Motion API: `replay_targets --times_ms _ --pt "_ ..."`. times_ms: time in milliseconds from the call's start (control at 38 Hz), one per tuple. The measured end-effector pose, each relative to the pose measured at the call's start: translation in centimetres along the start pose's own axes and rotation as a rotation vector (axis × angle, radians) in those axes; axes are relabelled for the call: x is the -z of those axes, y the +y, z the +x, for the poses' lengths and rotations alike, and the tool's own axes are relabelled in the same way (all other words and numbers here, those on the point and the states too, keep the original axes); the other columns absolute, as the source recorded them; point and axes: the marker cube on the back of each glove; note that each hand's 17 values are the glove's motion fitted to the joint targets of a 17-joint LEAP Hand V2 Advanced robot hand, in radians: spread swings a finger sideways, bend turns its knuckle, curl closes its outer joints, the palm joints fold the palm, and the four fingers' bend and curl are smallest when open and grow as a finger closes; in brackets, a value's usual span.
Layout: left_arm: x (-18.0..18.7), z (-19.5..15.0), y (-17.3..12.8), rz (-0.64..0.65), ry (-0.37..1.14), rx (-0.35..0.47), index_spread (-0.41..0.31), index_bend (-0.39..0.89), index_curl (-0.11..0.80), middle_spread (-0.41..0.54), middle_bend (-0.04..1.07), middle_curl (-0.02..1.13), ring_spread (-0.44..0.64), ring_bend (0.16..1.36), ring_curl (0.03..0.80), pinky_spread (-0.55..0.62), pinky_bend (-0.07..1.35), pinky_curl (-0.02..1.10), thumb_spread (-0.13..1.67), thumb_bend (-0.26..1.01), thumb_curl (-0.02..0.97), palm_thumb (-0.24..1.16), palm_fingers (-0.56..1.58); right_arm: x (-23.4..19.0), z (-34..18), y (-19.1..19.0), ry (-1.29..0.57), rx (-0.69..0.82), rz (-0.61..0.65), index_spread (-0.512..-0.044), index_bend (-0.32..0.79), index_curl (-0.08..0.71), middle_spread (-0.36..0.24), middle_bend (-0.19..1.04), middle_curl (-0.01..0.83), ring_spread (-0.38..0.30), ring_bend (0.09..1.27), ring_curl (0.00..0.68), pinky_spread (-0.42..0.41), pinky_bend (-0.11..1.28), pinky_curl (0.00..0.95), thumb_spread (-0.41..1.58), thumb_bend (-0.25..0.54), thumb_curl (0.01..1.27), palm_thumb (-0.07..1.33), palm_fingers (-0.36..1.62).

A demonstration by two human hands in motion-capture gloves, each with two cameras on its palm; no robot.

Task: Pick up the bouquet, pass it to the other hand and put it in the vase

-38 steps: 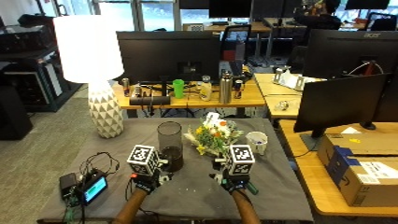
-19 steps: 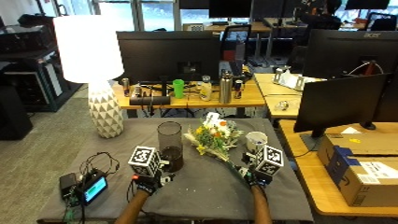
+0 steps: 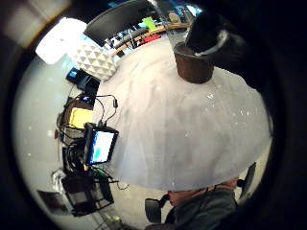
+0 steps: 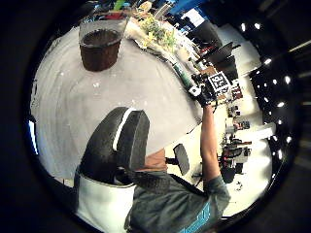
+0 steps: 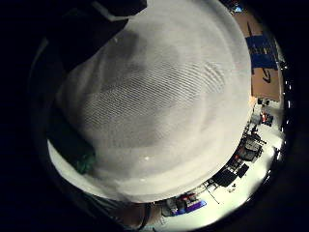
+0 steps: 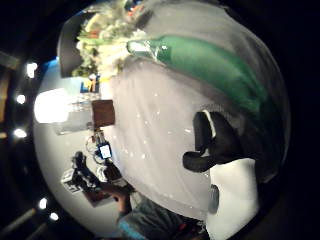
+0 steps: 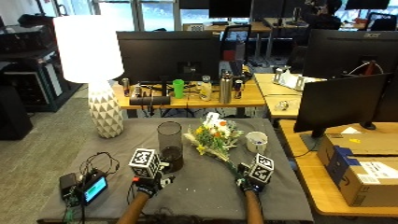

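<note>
Your right hand (image 7: 252, 183) sits at the stem end of the bouquet (image 7: 213, 136), mid-frame on the grey cloth right of the vase (image 7: 169, 146); neither hand's fingers can be told. Grip only the stem tips and the blooms could sag, or brush the vase over.

Between our two gloved hands we see open grey cloth (image 7: 199, 186) on the table. The vase (image 7: 170, 145) stands just beyond our left hand (image 7: 148, 183), the bouquet (image 7: 214, 137) lies beside it, and a white cup (image 7: 255, 141) flanks the flowers' far side.
</note>
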Motion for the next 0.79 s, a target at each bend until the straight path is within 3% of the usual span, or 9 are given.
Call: replay_targets --times_ms 79,132,184,237,263,368,421,579,790 --pt "-0.2 -0.2 0.1 -0.008 0.007 0.005 -0.035 0.11 0.217 0.065 0.20 0.37 0.19 0.61 0.305 0.34 0.44 0.37 1.09 -0.02 0.249 0.19 0.36 -0.8 -0.4 -0.5 0.012 -0.009 0.031 -0.305 0.22 0.246 0.069 0.24 0.344 0.202 0.29 0.246 0.332 0.55 0.345 1.12 0.042 0.36 0.82 0.26" --pt "-0.3 -0.4 0.2 -0.010 0.012 0.009 -0.035 0.11 0.218 0.064 0.20 0.37 0.19 0.61 0.305 0.34 0.44 0.37 1.09 -0.02 0.250 0.19 0.36 -1.0 -0.7 -0.9 0.035 -0.019 0.080 -0.292 0.39 0.295 0.049 0.24 0.347 0.187 0.28 0.241 0.330 0.42 0.305 1.14 0.080 0.38 0.89 0.44" --pt "-0.3 -0.5 0.3 -0.011 0.014 0.013 -0.035 0.11 0.219 0.064 0.20 0.37 0.19 0.61 0.306 0.34 0.44 0.37 1.09 -0.02 0.251 0.19 0.36 -0.7 -1.0 -0.6 0.067 -0.027 0.120 -0.276 0.44 0.309 0.021 0.26 0.352 0.137 0.32 0.250 0.310 0.38 0.293 1.13 0.113 0.41 0.96 0.66" --pt "-0.3 -0.5 0.3 -0.013 0.013 0.015 -0.035 0.11 0.220 0.064 0.20 0.37 0.19 0.61 0.306 0.34 0.44 0.37 1.09 -0.02 0.252 0.19 0.36 -0.3 -1.1 -0.2 0.093 -0.036 0.143 -0.266 0.41 0.311 0.001 0.27 0.358 0.091 0.34 0.245 0.296 0.34 0.272 1.11 0.112 0.42 0.99 0.76" --pt "-0.3 -0.5 0.3 -0.014 0.010 0.015 -0.035 0.11 0.221 0.064 0.20 0.37 0.19 0.61 0.307 0.34 0.44 0.37 1.09 -0.02 0.253 0.19 0.36 -0.1 -1.2 -0.1 0.103 -0.042 0.151 -0.262 0.37 0.317 -0.021 0.32 0.382 0.036 0.42 0.290 0.273 0.34 0.285 1.08 0.112 0.43 1.01 0.88" --pt "-0.4 -0.5 0.1 -0.020 0.000 0.018 -0.035 0.11 0.222 0.065 0.19 0.38 0.19 0.61 0.307 0.34 0.44 0.37 1.09 -0.02 0.254 0.19 0.36 0.0 -1.4 -0.4 0.122 -0.061 0.187 -0.254 0.17 0.305 -0.081 0.36 0.416 -0.088 0.58 0.361 0.019 0.52 0.356 0.92 0.063 0.47 1.01 1.26" --pt "-0.7 -0.8 -0.2 -0.015 -0.004 0.019 -0.035 0.11 0.222 0.065 0.20 0.38 0.19 0.61 0.308 0.34 0.44 0.37 1.09 -0.02 0.255 0.19 0.36 -0.3 -1.4 -1.1 0.119 -0.060 0.207 -0.255 0.13 0.315 -0.103 0.41 0.442 -0.125 0.66 0.405 -0.071 0.57 0.377 0.86 0.045 0.49 1.01 1.36" --pt "-0.1 -0.2 -0.5 0.005 0.010 0.010 -0.031 0.11 0.221 0.065 0.20 0.38 0.19 0.61 0.310 0.34 0.44 0.38 1.09 -0.02 0.256 0.19 0.36 -0.1 -1.5 -0.6 0.062 -0.057 0.273 -0.253 0.11 0.317 -0.152 0.54 0.501 -0.172 0.85 0.489 -0.203 0.61 0.425 0.73 0.003 0.54 1.03 1.43" --pt "3.2 2.2 -2.6 0.063 0.215 -0.035 -0.033 0.11 0.224 0.065 0.20 0.38 0.19 0.60 0.308 0.33 0.45 0.38 1.09 -0.02 0.258 0.19 0.37 3.1 -4.1 0.7 -0.271 0.047 0.369 -0.253 0.15 0.339 -0.174 0.64 0.548 -0.194 0.94 0.533 -0.269 0.69 0.462 0.65 -0.018 0.59 1.04 1.38"
